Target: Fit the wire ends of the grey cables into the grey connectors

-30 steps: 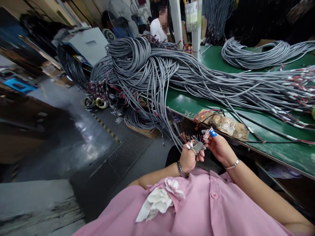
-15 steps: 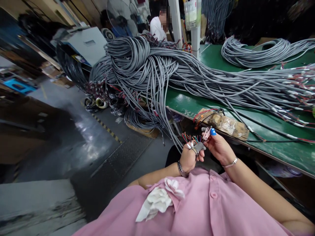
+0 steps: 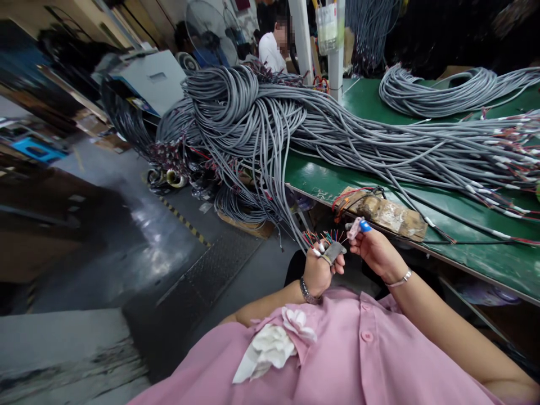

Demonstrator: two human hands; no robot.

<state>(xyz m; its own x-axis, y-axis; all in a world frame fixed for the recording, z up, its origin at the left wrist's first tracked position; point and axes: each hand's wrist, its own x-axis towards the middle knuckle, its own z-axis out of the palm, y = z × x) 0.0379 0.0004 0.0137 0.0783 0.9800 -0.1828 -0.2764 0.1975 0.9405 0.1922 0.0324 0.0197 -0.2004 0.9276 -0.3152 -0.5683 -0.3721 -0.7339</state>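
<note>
Several grey cables are gripped in my left hand (image 3: 318,273), low in front of my body. Their stripped ends fan out as thin coloured wires (image 3: 333,235) above the fist, red, green, blue and others. A worn grey cover (image 3: 334,253) wraps the left thumb. Close by on the right, my right hand (image 3: 375,253) is closed in a pinch, with a thin wire running toward its fingertips. Blue wrapping (image 3: 365,225) covers one of its digits and a pinkish cover (image 3: 353,229) another. The exact pinch point is partly hidden.
Thick bundles of grey cable (image 3: 270,118) lie across the green table (image 3: 312,174) and hang over its left end. A tape-wrapped block (image 3: 388,214) sits at the near edge. Behind the bundles is a person in white (image 3: 270,52). A fan (image 3: 208,34) stands farther back.
My left hand has shifted slightly left and down with the cables, and its wires are spread more apart. The right hand has drawn slightly away, widening the gap between the hands.
</note>
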